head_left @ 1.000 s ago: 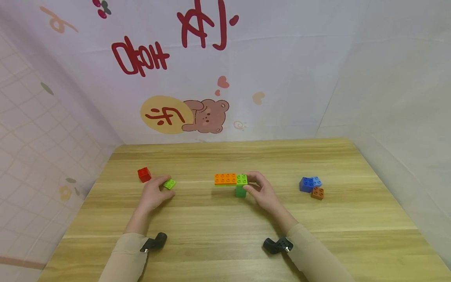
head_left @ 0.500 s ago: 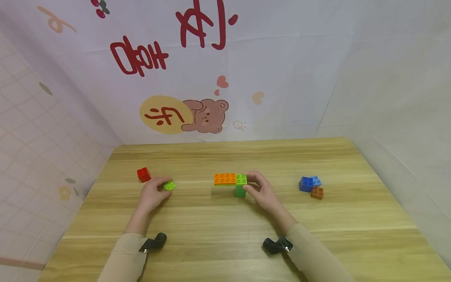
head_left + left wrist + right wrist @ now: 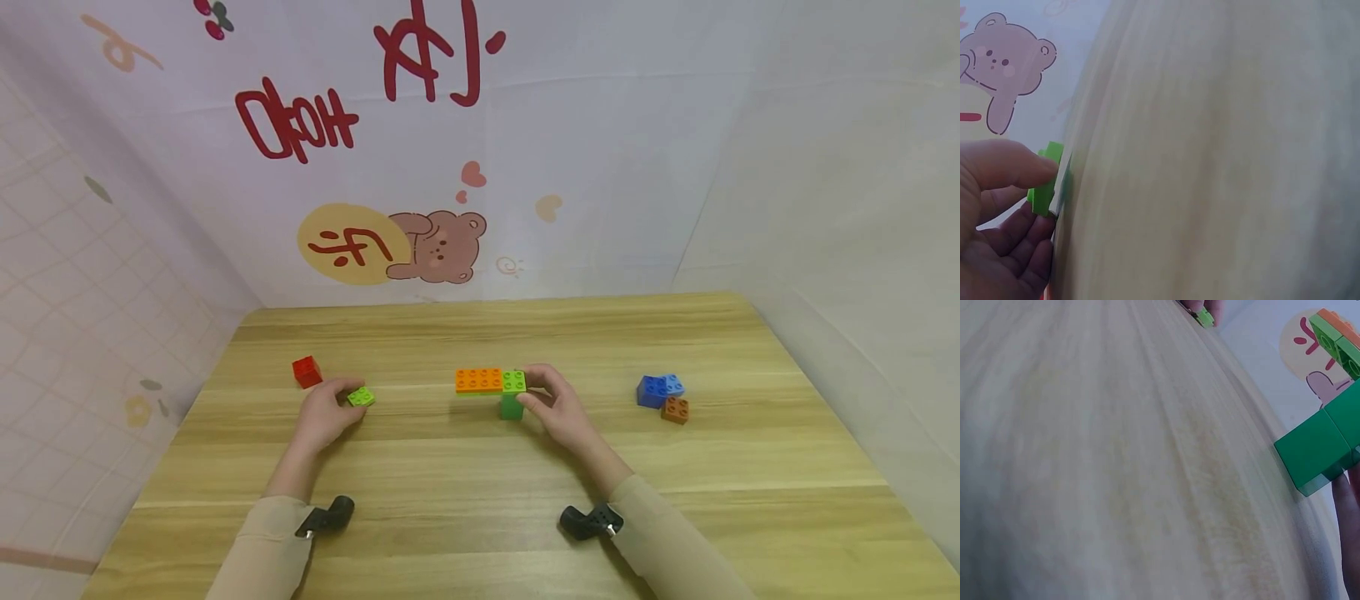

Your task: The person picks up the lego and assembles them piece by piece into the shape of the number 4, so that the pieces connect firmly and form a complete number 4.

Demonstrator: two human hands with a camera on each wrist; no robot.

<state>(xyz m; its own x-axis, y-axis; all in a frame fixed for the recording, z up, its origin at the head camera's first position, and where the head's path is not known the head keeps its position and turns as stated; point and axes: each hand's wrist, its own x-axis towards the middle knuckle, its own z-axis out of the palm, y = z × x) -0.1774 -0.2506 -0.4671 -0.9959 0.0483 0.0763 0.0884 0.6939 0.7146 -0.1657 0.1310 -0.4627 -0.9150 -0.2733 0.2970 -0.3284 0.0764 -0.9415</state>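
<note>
While my right hand (image 3: 555, 408) grips a lopsided green-and-orange plastic brick tower (image 3: 480, 381) midway between the side edges of the counter (image 3: 450, 500), presumably to stop it tipping, my left hand (image 3: 326, 413) pinches a flat lime-green plastic brick (image 3: 361, 397) nearer the left edge.

The left arm (image 3: 291, 477), in a long beige fabric sleeve (image 3: 262, 542), and the right arm (image 3: 611, 472), sleeved alike, reached forward and slanted inward, both wrists bare. The left hand (image 3: 324, 412) formed a pinch, its thumb (image 3: 349, 418) and bent fingers (image 3: 345, 384) turned toward each other. The right hand (image 3: 558, 408) gripped with its thumb and curved fingers. The two hands were well apart.
</note>
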